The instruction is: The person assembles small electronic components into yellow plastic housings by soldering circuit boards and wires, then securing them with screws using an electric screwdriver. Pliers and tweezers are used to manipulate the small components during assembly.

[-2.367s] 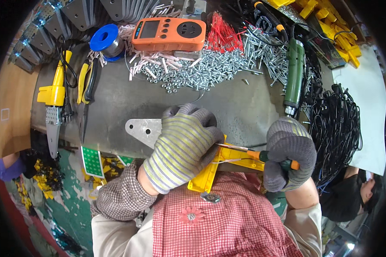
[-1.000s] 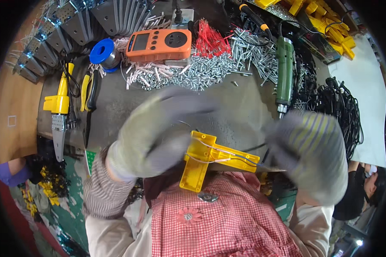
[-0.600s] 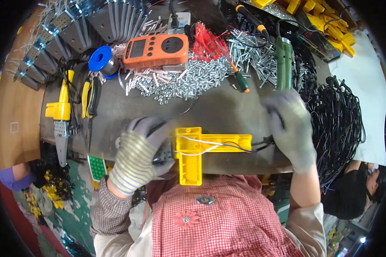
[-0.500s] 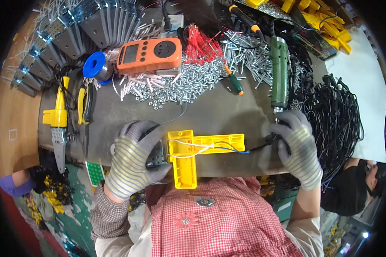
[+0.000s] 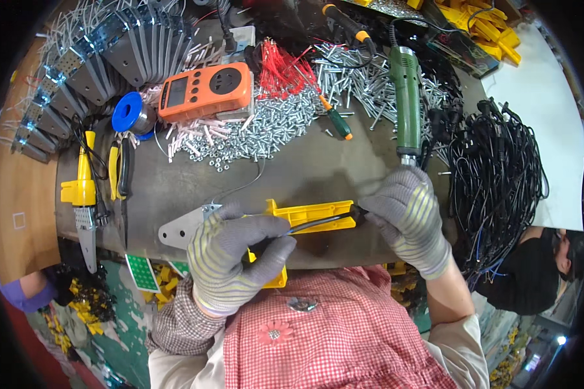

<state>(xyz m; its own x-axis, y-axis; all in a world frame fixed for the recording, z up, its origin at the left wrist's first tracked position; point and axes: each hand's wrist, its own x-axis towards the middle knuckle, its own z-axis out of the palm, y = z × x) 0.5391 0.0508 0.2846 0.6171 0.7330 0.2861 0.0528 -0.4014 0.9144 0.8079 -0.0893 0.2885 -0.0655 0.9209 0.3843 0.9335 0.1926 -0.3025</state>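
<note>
A black cable [image 5: 319, 222] stretches between my two gloved hands above the table. My left hand [image 5: 243, 256] pinches it between thumb and fingers, hiding its left end. My right hand [image 5: 409, 220] grips it farther right with closed fingers. Beneath the cable lies a yellow T-shaped plastic shell [image 5: 328, 209], its hollow side up, partly covered by my left hand. A grey tapered metal plate [image 5: 183, 228] with holes lies just left of that hand. The white and blue wires in the shell are mostly hidden now.
Beyond my right hand a green electric screwdriver [image 5: 405, 97] hangs, with bundled black cables [image 5: 499, 181] to its right. Piled screws [image 5: 276, 126], an orange meter [image 5: 204, 92] and a solder spool [image 5: 133, 113] sit at the back. Pliers [image 5: 119, 172] and a yellow-handled assembly [image 5: 84, 181] lie left.
Both hands have moved toward the middle. My left hand has left the metal plate and taken the cable over the shell; my right hand now grips the cable as well. The view has shifted slightly.
</note>
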